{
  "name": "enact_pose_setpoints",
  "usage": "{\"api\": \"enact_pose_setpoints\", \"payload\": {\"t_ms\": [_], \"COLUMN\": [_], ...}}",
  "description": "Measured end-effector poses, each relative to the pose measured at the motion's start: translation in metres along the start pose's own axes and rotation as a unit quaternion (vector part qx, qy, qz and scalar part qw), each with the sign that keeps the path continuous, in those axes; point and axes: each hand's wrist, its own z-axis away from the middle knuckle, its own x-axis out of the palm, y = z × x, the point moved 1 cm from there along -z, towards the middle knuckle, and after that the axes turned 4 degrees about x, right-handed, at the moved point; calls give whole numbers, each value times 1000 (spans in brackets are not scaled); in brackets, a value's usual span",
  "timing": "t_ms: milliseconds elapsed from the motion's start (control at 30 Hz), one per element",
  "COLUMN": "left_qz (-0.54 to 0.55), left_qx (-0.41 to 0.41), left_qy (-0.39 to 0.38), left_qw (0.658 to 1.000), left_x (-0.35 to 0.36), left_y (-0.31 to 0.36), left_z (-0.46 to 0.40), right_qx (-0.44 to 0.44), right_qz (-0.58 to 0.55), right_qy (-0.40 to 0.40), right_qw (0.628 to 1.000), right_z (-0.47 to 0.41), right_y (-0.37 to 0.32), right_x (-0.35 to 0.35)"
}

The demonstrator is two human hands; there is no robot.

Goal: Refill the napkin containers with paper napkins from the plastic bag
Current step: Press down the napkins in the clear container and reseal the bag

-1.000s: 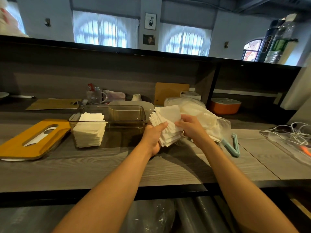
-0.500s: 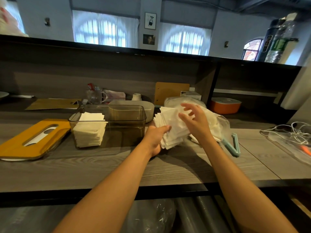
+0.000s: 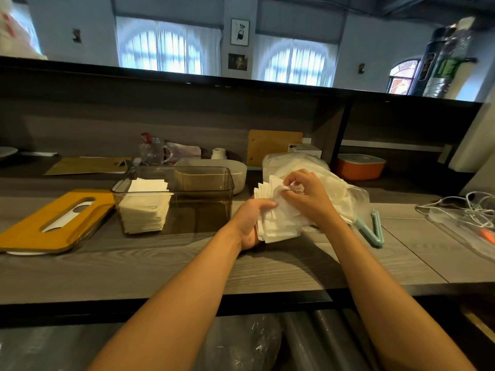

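Your left hand (image 3: 250,223) grips the light, floppy napkin stack (image 3: 277,218) while right-hand fingers (image 3: 290,183) pinch its top edge; support it underneath or it fans out.

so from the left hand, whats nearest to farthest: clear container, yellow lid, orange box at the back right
From the left hand:
1. Clear container, just to its left on the counter.
2. Yellow lid, flat at the far left.
3. Orange box, back right in the shelf recess, not far behind the lid.
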Motion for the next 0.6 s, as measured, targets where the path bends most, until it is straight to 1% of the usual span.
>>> {"api": "enact_pose_setpoints", "payload": {"t_ms": [133, 200, 300, 433, 500, 600], "left_qz": [23, 28, 10, -27, -18, -5], "left_qx": [3, 2, -1, 42, 46, 29], "left_qy": [3, -6, -24, -5, 7, 18], "left_qw": [1000, 1000, 1000, 999, 999, 999], "left_x": [-1, 0, 3, 2, 3, 3], "left_y": [2, 3, 2, -1, 0, 1], "left_z": [0, 2, 5, 2, 1, 1], "right_qx": [13, 28, 65, 99, 99, 75], "right_qz": [-85, -122, -120, -159, -167, -164], "right_qy": [67, 67, 47, 51, 56, 93], "right_qw": [994, 990, 990, 981, 979, 979], "right_z": [-2, -1, -1, 0, 0, -1], "right_y": [0, 0, 2, 2, 1, 3], "right_x": [-4, -3, 2, 8, 8, 4]}}
